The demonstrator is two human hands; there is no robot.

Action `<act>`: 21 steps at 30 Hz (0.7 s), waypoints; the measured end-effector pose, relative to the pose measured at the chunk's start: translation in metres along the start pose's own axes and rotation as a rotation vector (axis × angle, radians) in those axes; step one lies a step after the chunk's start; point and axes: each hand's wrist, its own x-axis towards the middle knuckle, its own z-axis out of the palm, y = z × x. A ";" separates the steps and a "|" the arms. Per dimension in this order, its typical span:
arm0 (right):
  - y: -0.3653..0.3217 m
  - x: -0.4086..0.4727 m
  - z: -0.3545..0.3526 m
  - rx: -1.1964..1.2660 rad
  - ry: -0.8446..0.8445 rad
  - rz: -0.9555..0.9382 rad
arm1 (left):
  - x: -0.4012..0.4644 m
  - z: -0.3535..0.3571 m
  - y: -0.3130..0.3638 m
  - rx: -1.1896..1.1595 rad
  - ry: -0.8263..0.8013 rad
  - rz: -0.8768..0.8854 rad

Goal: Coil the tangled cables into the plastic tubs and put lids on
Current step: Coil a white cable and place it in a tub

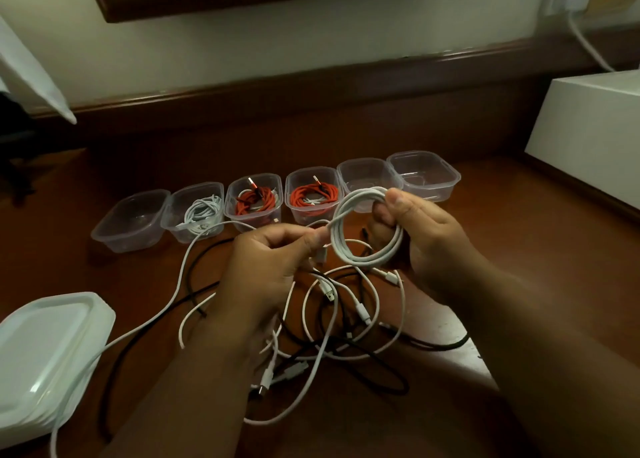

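Observation:
My right hand (420, 231) grips a coil of white cable (360, 232) held above the table. My left hand (273, 260) pinches the free run of that same cable beside the coil. Under both hands lies a tangle of white and black cables (346, 326). Several clear plastic tubs stand in a row behind. The far-left tub (130, 220) is empty, a second tub (195, 213) holds a white cable, and two tubs (254, 199) (313, 194) hold red cables. The two right tubs (365, 180) (424, 173) are empty.
A stack of translucent lids (45, 357) sits at the near left of the brown table. A white box (588, 128) stands at the right. A white cord (588, 42) hangs from a wall socket at the back right.

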 end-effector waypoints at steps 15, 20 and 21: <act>0.019 0.003 0.011 -0.628 0.253 -0.217 | -0.011 0.021 -0.003 -0.519 -0.120 -0.292; 0.016 0.003 0.012 -0.611 0.248 -0.190 | -0.011 0.022 -0.004 -0.608 -0.170 -0.332; 0.016 0.003 0.012 -0.591 0.249 -0.172 | -0.010 0.022 -0.005 -0.596 -0.166 -0.308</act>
